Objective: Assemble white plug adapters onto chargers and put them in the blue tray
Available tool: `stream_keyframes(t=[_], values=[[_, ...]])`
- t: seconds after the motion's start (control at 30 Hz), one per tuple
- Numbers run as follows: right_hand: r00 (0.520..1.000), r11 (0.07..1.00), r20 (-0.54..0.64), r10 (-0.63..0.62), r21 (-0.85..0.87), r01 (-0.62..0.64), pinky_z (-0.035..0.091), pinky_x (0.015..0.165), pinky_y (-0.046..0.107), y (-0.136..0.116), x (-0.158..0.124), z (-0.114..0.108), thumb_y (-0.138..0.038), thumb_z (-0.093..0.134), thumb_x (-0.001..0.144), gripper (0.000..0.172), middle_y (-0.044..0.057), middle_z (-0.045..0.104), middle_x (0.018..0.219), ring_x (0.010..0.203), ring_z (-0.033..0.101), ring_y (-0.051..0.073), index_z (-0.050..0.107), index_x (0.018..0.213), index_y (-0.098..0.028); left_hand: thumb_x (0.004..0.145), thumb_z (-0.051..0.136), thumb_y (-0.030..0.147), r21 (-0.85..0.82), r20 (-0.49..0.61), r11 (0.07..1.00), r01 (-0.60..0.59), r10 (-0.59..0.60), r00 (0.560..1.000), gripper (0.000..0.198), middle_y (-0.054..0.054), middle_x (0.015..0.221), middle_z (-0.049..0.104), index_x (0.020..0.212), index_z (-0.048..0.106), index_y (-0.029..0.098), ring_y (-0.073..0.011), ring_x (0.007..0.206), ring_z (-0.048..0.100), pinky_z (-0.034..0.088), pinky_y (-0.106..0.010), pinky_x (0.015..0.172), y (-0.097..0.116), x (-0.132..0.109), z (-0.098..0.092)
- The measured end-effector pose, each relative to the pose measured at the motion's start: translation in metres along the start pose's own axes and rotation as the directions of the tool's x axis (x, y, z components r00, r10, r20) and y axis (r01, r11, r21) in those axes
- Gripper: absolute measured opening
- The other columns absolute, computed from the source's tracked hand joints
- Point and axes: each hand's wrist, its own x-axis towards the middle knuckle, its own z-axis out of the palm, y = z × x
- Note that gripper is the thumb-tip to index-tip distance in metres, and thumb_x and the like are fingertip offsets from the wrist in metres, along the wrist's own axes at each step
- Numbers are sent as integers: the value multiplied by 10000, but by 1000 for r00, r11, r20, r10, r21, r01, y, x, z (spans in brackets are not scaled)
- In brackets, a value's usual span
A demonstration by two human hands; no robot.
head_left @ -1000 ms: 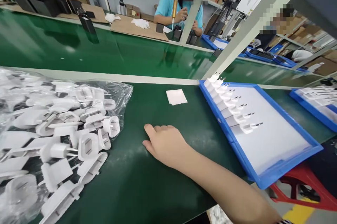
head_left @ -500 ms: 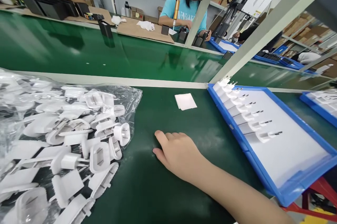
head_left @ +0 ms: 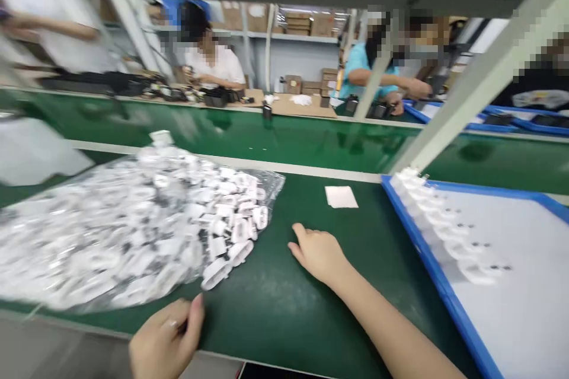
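My right hand (head_left: 317, 254) is on the green tabletop, thumb and index finger apart, with nothing visible in its grasp. Closer to the table's front edge, my left hand (head_left: 169, 334) has curled fingers with the thumb beside them; whatever might be inside is hidden. A large heap of white plug parts (head_left: 178, 207) lies on clear plastic, just beyond my left hand. Several similar white plug parts (head_left: 448, 231) stand in a row along the left side of a blue-rimmed tray (head_left: 427, 260), right of my right hand. Their metal pins point right.
A small stack of pale paper (head_left: 341, 196) lies beyond my right hand. A slanted metal post (head_left: 471, 76) rises behind the tray. Across a green belt (head_left: 302, 145), several people sit at work among black parts and cardboard. A white sheet (head_left: 35, 150) lies at far left.
The view has swung left and widened, showing more of the plug heap and more co-workers. My left hand has come into view at the bottom. My right hand keeps much the same pose.
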Motion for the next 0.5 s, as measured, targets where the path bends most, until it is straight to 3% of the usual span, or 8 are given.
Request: stream_keyframes(t=[0.1, 0.17, 0.23, 0.37, 0.5], values=[[999, 1000, 38, -26, 18, 25, 353, 453, 253, 2, 0, -3, -266, 338, 748, 228, 49, 609, 700, 598, 570, 195, 452, 908, -150, 726, 394, 317, 157, 84, 987, 28, -42, 996, 393, 37, 367, 328, 374, 367, 144, -49, 366, 351, 237, -184, 386, 5, 7, -1], [996, 998, 64, -55, 41, 53, 363, 462, 255, 3, 0, -4, -259, 318, 756, 259, 62, 611, 747, 623, 572, 196, 444, 949, -142, 738, 372, 336, 121, 151, 985, 122, -140, 979, 325, 39, 410, 383, 474, 450, 164, -59, 387, 383, 283, -168, 393, 7, 12, -3], [993, 994, 89, -83, 76, 76, 371, 471, 251, 5, -1, -5, -256, 305, 760, 282, 69, 607, 799, 649, 572, 191, 433, 984, -141, 727, 391, 348, 40, 194, 986, 162, -167, 967, 221, 26, 534, 479, 663, 518, 179, -77, 466, 442, 350, -168, 443, 11, 18, -4], [987, 989, 122, -106, 112, 93, 385, 491, 255, 8, -2, -5, -255, 300, 761, 320, 87, 594, 862, 697, 569, 196, 418, 1030, -129, 687, 461, 303, 80, 324, 995, 64, -86, 942, 237, -24, 882, 511, 901, 503, 211, -141, 734, 503, 410, -231, 598, 24, 30, 2], [983, 987, 142, -112, 134, 93, 392, 508, 266, 8, -2, -6, -256, 300, 759, 345, 100, 581, 906, 725, 563, 204, 408, 1056, -118, 682, 480, 263, 117, 391, 990, 76, -117, 913, 208, -23, 874, 498, 878, 525, 213, -131, 655, 516, 417, -252, 590, 30, 36, 12]])
